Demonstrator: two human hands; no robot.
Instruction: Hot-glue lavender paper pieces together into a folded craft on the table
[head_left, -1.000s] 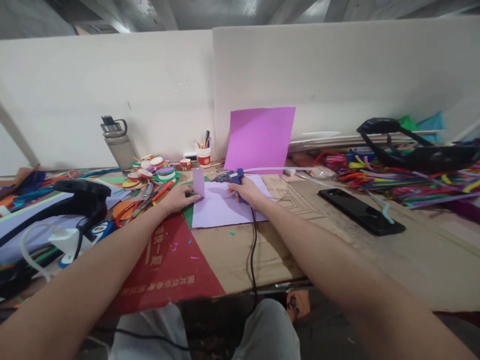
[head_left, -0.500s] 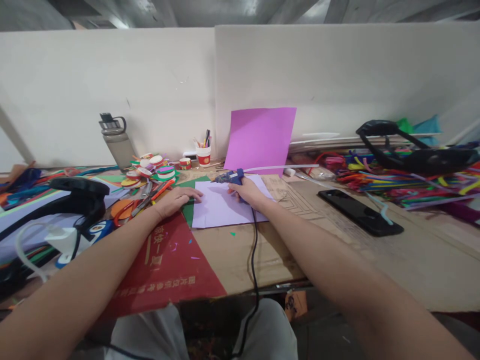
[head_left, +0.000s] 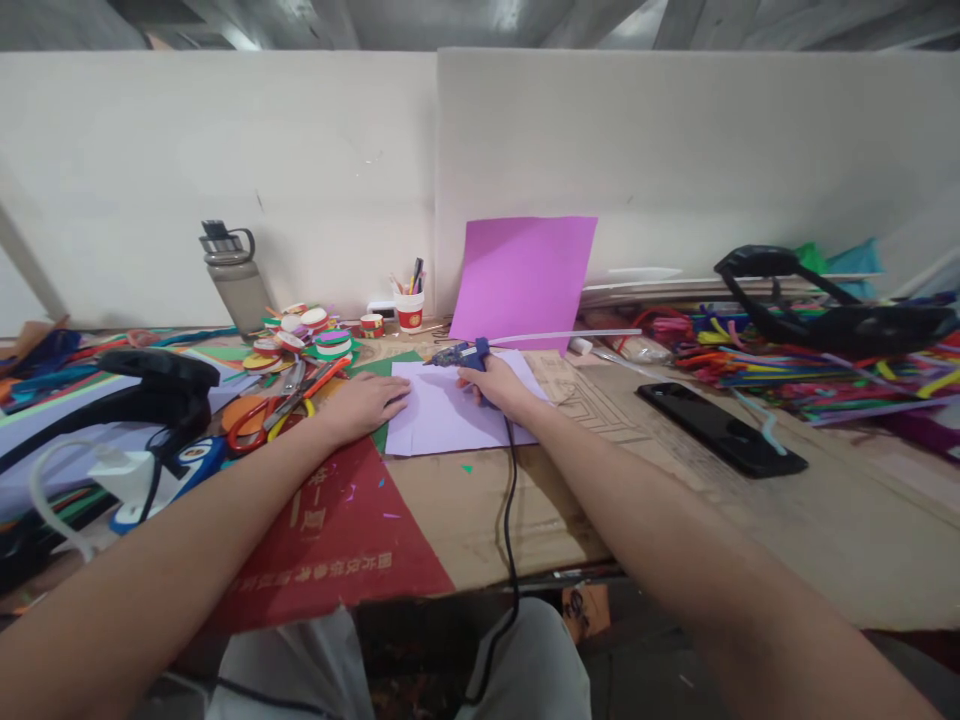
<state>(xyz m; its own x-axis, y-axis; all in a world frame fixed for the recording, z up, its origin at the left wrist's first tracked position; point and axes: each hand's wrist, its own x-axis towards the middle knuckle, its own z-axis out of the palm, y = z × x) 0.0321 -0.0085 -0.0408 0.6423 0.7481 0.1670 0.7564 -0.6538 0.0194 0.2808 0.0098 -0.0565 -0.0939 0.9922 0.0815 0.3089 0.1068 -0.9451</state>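
Note:
My right hand (head_left: 491,385) is closed round a blue glue gun (head_left: 461,356), with a long clear glue stick (head_left: 570,335) sticking out of its back and its nozzle pointing left. The gun is over a pale purple sheet (head_left: 450,425) lying on the cardboard. My left hand (head_left: 367,403) lies flat with fingers apart, its fingertips on the sheet's left edge; nothing is held in it. Under and beside that hand shows a green piece (head_left: 384,440). A brighter purple sheet (head_left: 525,275) leans upright behind.
Scissors (head_left: 255,425), pliers and ribbon rolls (head_left: 330,345) lie to the left, near a bottle (head_left: 236,285) and a power strip (head_left: 199,460). A black phone (head_left: 720,428) and coloured pipe cleaners (head_left: 795,365) are at the right. The gun's black cable (head_left: 510,520) hangs over the front edge.
My left hand has shifted slightly right and further onto the pale sheet's left edge. My right hand and the glue gun have hardly moved.

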